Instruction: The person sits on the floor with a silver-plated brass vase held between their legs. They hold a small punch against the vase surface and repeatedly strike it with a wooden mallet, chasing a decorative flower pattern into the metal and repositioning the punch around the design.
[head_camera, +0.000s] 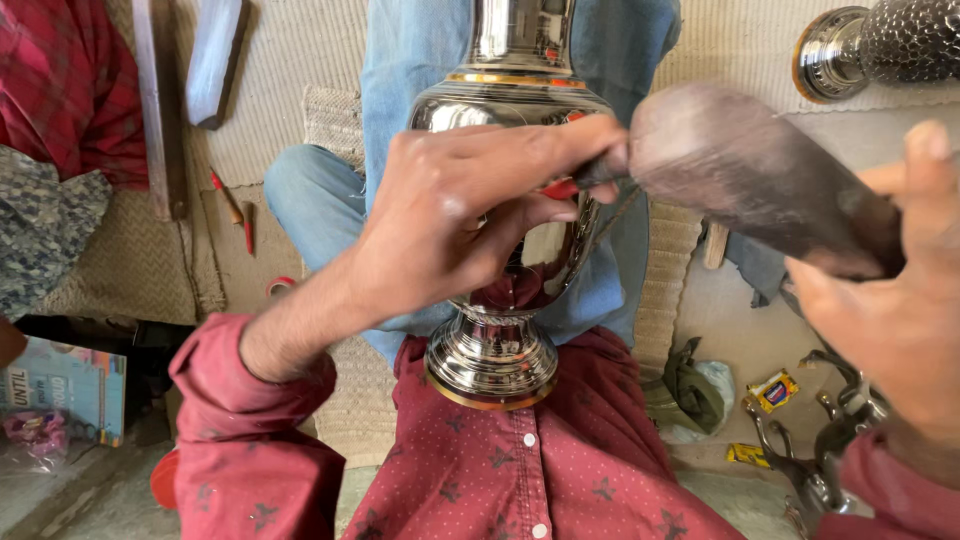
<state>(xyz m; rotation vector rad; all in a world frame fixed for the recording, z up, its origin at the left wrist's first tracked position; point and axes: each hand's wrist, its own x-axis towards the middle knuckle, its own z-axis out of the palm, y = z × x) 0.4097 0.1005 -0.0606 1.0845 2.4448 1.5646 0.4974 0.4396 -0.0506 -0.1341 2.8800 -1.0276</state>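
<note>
Beside lap: pliers (815, 440), red pencils (235, 205); vase (505, 200) between knees.

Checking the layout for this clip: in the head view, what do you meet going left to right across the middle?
Red pencils → left hand holding a red-handled tool against the shiny metal vase → wooden mallet → right hand.

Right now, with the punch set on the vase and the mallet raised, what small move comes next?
Probably a light tap of the mallet onto the tool: the left hand pins it against the vase, and the right hand holds the mallet just beside it.
</note>
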